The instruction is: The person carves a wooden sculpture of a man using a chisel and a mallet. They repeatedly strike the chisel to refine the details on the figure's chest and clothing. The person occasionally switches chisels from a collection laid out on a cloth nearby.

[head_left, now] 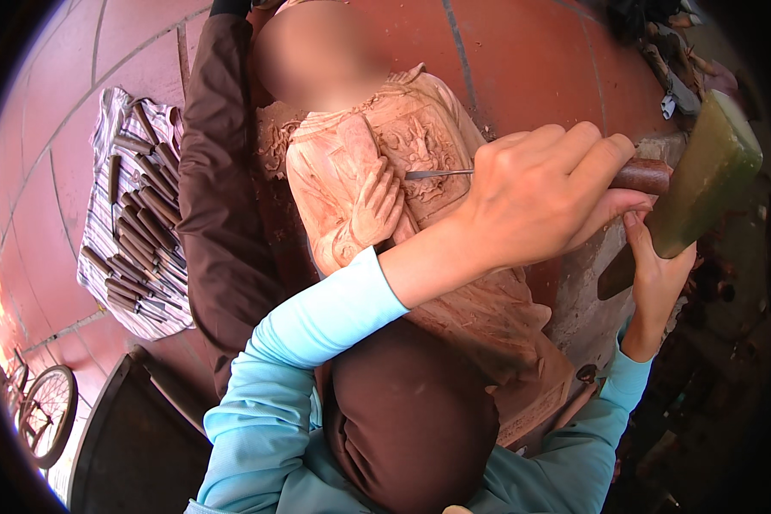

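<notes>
A carved wooden statue (pixel 343 171) of a robed figure lies on its back before me, with a carved hand over its chest and a raised ornate relief (pixel 424 146) beside it. My left hand (pixel 548 188) is closed around a chisel (pixel 642 176). Its thin metal blade points left, the tip at the edge between the carved hand and the relief. At the right, my right hand (pixel 664 270) grips a green mallet (pixel 707 163), whose broad end stands beside the butt of the chisel's brown handle. Whether mallet and handle touch, I cannot tell.
On the red tiled floor (pixel 56 180) at the left, a striped cloth (pixel 103 214) carries several wooden-handled carving tools (pixel 146 214). My brown-trousered leg (pixel 223 171) lies between cloth and statue. A dark curved chair-like object (pixel 137 428) and a bicycle wheel (pixel 47 415) are lower left.
</notes>
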### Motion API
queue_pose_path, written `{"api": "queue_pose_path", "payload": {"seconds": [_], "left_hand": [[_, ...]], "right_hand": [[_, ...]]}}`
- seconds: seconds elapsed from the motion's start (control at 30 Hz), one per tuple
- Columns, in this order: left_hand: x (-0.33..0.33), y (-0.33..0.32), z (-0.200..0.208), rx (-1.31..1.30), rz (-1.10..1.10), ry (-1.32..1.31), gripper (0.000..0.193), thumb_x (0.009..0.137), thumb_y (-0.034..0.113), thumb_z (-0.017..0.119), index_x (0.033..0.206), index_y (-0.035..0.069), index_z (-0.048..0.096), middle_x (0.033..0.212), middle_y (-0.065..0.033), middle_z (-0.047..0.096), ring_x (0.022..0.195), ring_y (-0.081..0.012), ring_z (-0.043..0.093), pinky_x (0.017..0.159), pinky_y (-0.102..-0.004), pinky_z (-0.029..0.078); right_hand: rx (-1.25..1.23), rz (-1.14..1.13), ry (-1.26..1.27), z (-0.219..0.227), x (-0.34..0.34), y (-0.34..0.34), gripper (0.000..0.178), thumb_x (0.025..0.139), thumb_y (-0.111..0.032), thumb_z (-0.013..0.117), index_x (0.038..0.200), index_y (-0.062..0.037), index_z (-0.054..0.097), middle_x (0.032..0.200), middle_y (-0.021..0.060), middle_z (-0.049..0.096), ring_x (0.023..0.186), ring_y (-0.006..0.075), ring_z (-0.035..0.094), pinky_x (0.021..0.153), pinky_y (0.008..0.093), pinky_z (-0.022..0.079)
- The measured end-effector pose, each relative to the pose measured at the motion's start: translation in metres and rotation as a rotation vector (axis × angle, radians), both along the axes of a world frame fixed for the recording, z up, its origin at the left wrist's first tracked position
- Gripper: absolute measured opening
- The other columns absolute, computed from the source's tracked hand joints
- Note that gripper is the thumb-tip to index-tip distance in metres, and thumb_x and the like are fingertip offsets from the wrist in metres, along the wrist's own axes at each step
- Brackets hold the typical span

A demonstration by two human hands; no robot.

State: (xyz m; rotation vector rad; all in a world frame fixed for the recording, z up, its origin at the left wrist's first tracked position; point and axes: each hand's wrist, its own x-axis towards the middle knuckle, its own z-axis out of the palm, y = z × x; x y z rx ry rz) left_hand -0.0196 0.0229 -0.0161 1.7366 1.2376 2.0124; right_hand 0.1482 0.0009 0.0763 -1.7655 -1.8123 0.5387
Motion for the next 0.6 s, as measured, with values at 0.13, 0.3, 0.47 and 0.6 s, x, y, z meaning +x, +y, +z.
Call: {"api": "queue_pose_path", "payload": {"seconds": [0.13, 0.3, 0.47, 0.6], "left_hand": [[-0.008, -0.008, -0.003, 0.073, -0.101, -0.019, 0.041, 0.071, 0.039, 0.074, 0.094, 0.007, 0.064, 0.063, -0.0015, 0.050, 0.050, -0.0173, 0.052, 0.044, -0.0284, 0.039], [-0.013, -0.021, -0.008, 0.118, -0.221, 0.054, 0.045, 0.066, 0.045, 0.072, 0.092, 0.008, 0.065, 0.062, 0.0008, 0.047, 0.049, -0.0140, 0.049, 0.042, -0.0265, 0.037], [-0.014, -0.027, -0.013, 0.171, -0.277, 0.108, 0.043, 0.068, 0.044, 0.072, 0.091, 0.009, 0.065, 0.063, 0.0021, 0.046, 0.048, -0.0127, 0.047, 0.041, -0.0255, 0.036], [-0.015, -0.033, -0.016, 0.183, -0.343, 0.180, 0.040, 0.069, 0.043, 0.071, 0.090, 0.010, 0.065, 0.064, 0.0036, 0.045, 0.050, -0.0101, 0.047, 0.041, -0.0232, 0.035]], "right_hand": [[0.230, 0.108, -0.202, -0.007, 0.006, -0.009, 0.027, 0.082, 0.005, 0.066, 0.108, 0.0038, 0.058, 0.085, 0.0032, 0.059, 0.077, 0.0108, 0.056, 0.073, 0.0243, 0.045], [0.367, 0.210, -0.476, -0.018, 0.020, -0.028, 0.014, 0.090, -0.003, 0.062, 0.101, 0.0032, 0.061, 0.098, 0.0122, 0.064, 0.096, 0.0249, 0.059, 0.089, 0.0370, 0.044], [0.373, 0.150, -0.725, -0.026, 0.024, -0.044, 0.035, 0.086, 0.001, 0.065, 0.116, 0.0057, 0.048, 0.083, 0.0057, 0.056, 0.078, 0.0152, 0.052, 0.092, 0.0325, 0.040], [0.327, 0.082, -0.457, -0.034, 0.014, -0.054, 0.038, 0.086, 0.004, 0.064, 0.119, 0.0059, 0.045, 0.077, 0.0043, 0.054, 0.070, 0.0130, 0.050, 0.089, 0.0305, 0.041]]}}
